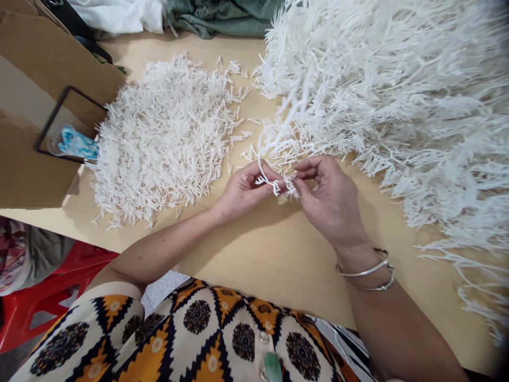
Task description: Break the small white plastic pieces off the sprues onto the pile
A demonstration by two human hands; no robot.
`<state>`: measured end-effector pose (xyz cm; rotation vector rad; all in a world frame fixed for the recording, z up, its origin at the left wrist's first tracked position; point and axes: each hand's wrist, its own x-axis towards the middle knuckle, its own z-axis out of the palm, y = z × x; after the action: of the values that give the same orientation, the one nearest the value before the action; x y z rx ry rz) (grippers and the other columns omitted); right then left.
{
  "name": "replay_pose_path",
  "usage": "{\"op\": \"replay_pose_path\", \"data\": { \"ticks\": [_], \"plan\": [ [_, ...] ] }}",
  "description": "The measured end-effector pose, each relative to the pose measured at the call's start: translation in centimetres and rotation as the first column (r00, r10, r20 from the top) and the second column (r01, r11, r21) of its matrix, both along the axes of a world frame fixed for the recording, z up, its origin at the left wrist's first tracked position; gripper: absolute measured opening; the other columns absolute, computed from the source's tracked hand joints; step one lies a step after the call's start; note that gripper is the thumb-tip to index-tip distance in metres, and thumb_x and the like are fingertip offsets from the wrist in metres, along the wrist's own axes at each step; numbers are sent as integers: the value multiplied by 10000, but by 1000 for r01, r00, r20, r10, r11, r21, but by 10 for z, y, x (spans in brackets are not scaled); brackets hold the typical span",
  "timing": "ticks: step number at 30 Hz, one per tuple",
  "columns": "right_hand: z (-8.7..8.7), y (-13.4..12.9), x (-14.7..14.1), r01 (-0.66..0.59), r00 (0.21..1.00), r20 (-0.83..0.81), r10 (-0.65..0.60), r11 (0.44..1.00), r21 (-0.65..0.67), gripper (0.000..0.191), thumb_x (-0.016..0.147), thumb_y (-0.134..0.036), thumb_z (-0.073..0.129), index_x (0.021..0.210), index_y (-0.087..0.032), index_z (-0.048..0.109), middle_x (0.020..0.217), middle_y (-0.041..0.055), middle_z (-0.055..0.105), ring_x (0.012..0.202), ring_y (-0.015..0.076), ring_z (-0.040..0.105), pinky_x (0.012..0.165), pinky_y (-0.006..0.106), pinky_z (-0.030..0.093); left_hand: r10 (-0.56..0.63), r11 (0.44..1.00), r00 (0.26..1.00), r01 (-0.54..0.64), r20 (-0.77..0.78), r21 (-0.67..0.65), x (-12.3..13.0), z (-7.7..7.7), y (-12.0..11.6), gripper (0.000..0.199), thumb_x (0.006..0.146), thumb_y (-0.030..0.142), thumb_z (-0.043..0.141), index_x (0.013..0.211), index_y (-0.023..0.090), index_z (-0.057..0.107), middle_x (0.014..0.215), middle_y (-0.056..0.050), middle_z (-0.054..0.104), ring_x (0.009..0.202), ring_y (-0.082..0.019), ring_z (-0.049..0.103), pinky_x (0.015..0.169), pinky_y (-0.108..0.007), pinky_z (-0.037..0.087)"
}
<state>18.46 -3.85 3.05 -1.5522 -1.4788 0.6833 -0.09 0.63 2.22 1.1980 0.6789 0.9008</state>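
Observation:
A thin, white branched strand (287, 123) that looks like plastic rises from my fingers and bends at its top. My left hand (251, 187) is closed in a pinch on the strand's lower end. Close to its fingertips, my right hand (328, 193) pinches a small tuft of white prongs (291, 187); whether that tuft is still joined to the strand I cannot tell. Both hands are just above the table. Beyond my right hand spreads a large heap of similar long branched strands (389, 95). Beyond my left hand lies a flatter pile of short white pieces (170, 138).
A cardboard box (43, 101) stands at the left edge of the table (254, 254), with a black wire frame (51, 119) and a clear cup with blue markings (75, 143) beside it. Green cloth (222, 18) lies at the back. A red stool (43, 297) is lower left.

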Motion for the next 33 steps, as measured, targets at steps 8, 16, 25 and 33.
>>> {"op": "replay_pose_path", "data": {
  "ticks": [8, 16, 25, 33],
  "plan": [
    [-20, 14, 21, 155, 984, -85, -156, 988, -13, 174, 807, -180, 728, 949, -254, 659, 819, -6, 701, 724, 167, 669, 706, 336, 589, -4, 984, 1000, 9, -29, 175, -3, -3, -3, 275, 875, 392, 868, 859, 177, 697, 869, -17, 753, 760, -86, 673, 726, -226, 532],
    [6, 4, 26, 9, 988, -151, -12, 1000, -17, 144, 982, -368, 715, 1065, -280, 794, 1067, 38, 814, 995, 219, 765, 970, 420, 620, 77, 997, 996, -77, -51, 4, -6, 0, 3, 345, 905, 476, 830, 887, 185, 645, 871, 3, 741, 795, -81, 680, 773, -218, 531],
    [-2, 1, 4, -190, 912, -389, 131, 974, -119, 145, 894, -343, 806, 960, -253, 714, 914, 4, 772, 839, 167, 734, 820, 329, 640, 83, 996, 996, -83, -12, -16, -4, 4, 6, 380, 840, 472, 892, 840, 181, 648, 842, 15, 727, 744, -65, 647, 746, -213, 535],
    [3, 1, 5, -78, 984, -162, 74, 997, -16, 34, 900, -247, 700, 906, -262, 670, 836, 0, 715, 777, 178, 677, 763, 348, 582, 55, 998, 998, -55, 30, 18, -2, -4, 6, 344, 800, 394, 933, 825, 179, 666, 889, 14, 739, 805, -70, 688, 780, -215, 556]
  ]
}}
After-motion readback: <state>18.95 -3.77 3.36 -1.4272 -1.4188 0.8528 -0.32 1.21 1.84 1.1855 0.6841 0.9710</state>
